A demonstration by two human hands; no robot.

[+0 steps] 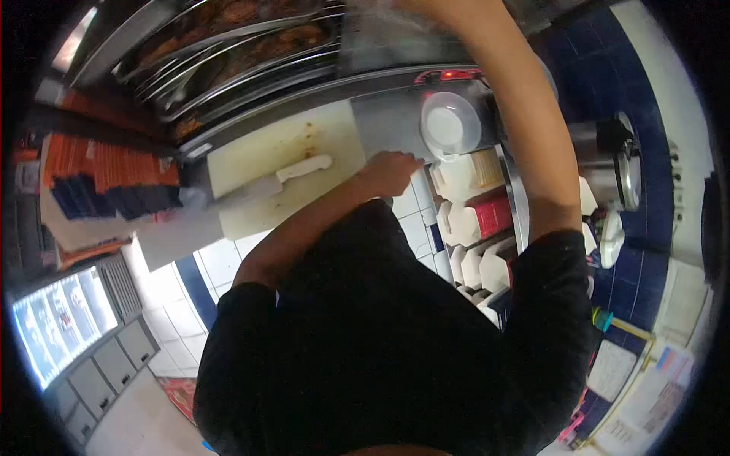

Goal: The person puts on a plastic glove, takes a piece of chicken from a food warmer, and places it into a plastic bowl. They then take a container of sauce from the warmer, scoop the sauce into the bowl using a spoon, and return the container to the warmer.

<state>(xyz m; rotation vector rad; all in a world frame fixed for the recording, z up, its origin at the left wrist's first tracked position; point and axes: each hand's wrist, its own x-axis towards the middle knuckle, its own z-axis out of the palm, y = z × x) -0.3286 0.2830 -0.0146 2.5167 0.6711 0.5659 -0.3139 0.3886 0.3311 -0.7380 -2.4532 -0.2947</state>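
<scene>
My left hand [390, 173] is at the counter's front edge, right of the cutting board. Its fingers look curled; whatever they may hold is hidden. A white-handled knife [304, 168] lies on the stained cream cutting board [251, 156], its blade pointing left and blurred. My right arm stretches up past a round translucent plastic tub [450, 125]. At the top edge of the view, my right hand [414, 4] is blurred and mostly cut off, so its fingers cannot be made out. Below the tub stand white and red cardboard food boxes [493, 216].
Wire racks with browned food [262, 57] fill the upper left. Orange and navy folded cartons [114, 178] are stacked at the left. A steel canister [608, 163] stands on the right. A lit screen panel [65, 323] is at lower left, above grey drawers [118, 361].
</scene>
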